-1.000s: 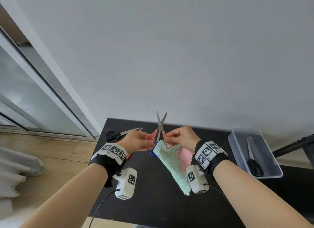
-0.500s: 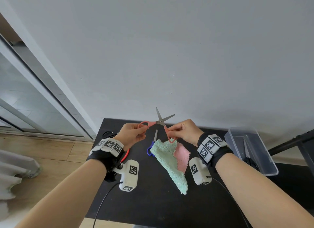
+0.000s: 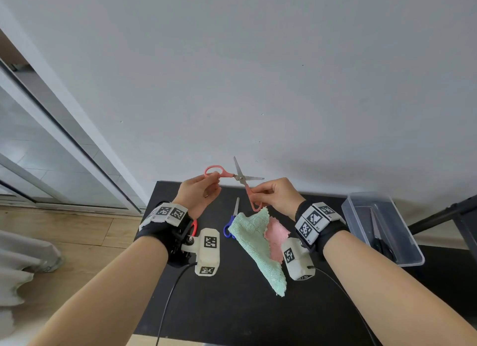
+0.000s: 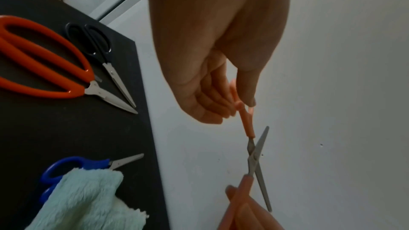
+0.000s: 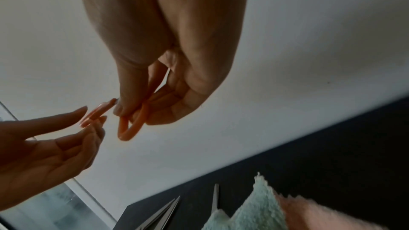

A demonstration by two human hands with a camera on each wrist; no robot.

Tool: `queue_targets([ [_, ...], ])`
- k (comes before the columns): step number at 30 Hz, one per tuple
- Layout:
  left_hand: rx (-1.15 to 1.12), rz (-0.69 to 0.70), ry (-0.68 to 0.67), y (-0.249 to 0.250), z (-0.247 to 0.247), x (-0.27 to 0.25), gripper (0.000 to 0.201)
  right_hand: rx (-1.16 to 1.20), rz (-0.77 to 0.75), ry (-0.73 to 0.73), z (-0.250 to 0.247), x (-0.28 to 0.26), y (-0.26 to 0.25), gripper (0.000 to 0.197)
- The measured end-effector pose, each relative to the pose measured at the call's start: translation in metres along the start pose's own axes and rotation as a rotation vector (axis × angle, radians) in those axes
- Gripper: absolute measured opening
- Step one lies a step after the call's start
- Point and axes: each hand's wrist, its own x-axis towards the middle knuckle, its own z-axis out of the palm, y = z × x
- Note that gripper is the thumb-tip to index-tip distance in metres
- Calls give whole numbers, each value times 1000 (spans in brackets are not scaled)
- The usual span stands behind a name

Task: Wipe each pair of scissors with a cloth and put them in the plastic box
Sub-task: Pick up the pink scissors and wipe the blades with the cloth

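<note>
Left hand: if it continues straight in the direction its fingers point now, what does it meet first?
Probably the white wall. The left hand pinches the pink scissors above the table's far edge; depth is unclear.

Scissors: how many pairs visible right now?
5. Pink pair held by both hands; blue pair partly under the cloth; orange pair and black pair on the table; one pair in the plastic box.

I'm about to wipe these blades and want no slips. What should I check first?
1. Left hand pinches a loop of the pink scissors: ok.
2. Right hand pinches the other loop: ok.
3. Blades spread for wiping: ok.
4. Cloth in a hand: not ok, it lies on the table.
5. Plastic box open: ok.
6. Blade dirt: cannot tell.
</note>
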Motion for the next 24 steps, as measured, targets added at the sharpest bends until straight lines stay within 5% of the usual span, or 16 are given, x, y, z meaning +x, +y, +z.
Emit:
queue_targets([
  [6,59,-106,-138,-25,17,-8,16,90,55,-48,11,-12,12,16],
  [16,123,-180,-96,-61,5,-1,8,70,218,-31,11,-39,52,14],
  [24,209,-293,-46,-97,-10,-4,8,-179,434,31,9,-62,122,10],
])
